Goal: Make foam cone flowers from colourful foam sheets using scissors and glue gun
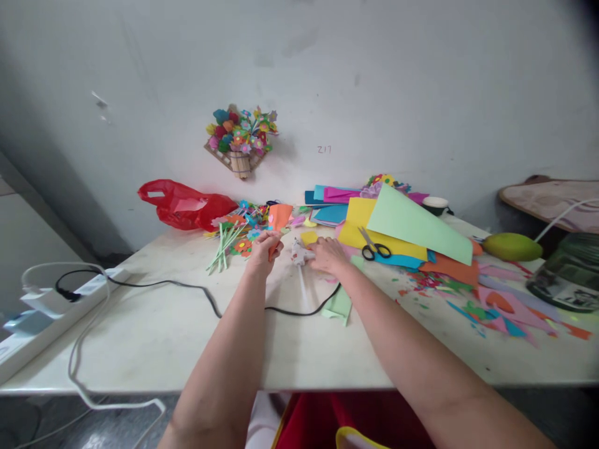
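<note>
My left hand (266, 249) is closed, its fingers round a small orange piece (272, 251), above the middle of the table (163, 330). Just to the right, my right hand (326, 255) reaches in with bent fingers at a white glue gun (299, 252); whether it grips the gun is hard to make out. A glue stick (303, 280) extends from the gun toward me. Beyond the right fingertips lies a small yellow piece (309, 237). An orange sheet piece (279, 215) stands behind my left hand, beside cut paper flowers (243, 247).
Green strips (223, 246) and a red bag (187, 206) are at the left. Scissors (374, 244) lie on yellow sheets (358, 218) at the right, near scraps (500, 312) and a glass jar (568, 274). A black cord (187, 284) crosses the table from a power strip (60, 312).
</note>
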{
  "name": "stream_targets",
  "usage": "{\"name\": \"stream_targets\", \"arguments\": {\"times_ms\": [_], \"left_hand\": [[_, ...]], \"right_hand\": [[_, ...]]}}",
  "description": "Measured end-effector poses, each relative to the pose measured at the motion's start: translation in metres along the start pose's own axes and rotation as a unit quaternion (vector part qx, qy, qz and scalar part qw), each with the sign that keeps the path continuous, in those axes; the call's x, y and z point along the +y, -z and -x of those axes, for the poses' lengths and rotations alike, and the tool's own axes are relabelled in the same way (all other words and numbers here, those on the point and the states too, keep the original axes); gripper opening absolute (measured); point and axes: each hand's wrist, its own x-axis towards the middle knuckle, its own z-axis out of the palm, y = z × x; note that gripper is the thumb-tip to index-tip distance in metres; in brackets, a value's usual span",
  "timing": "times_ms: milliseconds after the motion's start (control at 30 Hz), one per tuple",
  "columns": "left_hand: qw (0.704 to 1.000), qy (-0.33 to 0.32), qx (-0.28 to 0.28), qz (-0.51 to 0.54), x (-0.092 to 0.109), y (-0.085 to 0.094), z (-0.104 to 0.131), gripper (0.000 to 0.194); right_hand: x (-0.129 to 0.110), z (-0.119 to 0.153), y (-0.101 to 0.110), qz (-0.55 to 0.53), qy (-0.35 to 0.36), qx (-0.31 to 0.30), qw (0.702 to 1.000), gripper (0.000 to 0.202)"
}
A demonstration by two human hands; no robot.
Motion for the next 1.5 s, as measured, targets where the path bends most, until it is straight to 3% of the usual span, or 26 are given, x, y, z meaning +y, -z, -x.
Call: {"name": "stream_targets", "arguments": {"times_ms": [167,300,600,833,967,1200,1500], "left_hand": [[1.000,0.018,-0.006,-0.003,-0.001,-0.001,0.001,0.022],[0.999,0.029,-0.019,-0.007,-0.001,-0.002,0.003,0.024],[0.998,0.043,-0.033,-0.016,-0.003,-0.006,0.006,0.025],[0.998,0.044,-0.034,-0.020,-0.005,-0.007,0.005,0.025],[0.998,0.045,-0.033,-0.020,-0.005,-0.007,0.005,0.026],[0.998,0.031,-0.052,-0.009,-0.002,-0.008,0.005,0.028],[0.993,-0.010,-0.119,0.014,0.010,-0.012,0.012,0.043]], "right_hand": [[0.004,-0.006,0.008,-0.094,-0.006,0.150,0.984,0.021],[-0.003,-0.012,0.013,-0.260,-0.009,0.203,0.944,0.014],[-0.026,-0.009,0.019,-0.529,-0.023,0.168,0.831,0.009],[-0.030,-0.010,0.014,-0.643,-0.063,0.150,0.748,0.015],[-0.032,-0.010,0.015,-0.662,-0.068,0.147,0.732,0.017],[-0.029,-0.010,0.020,-0.652,-0.082,0.174,0.733,0.015],[-0.017,-0.012,0.027,-0.699,-0.134,0.220,0.668,0.022]]}}
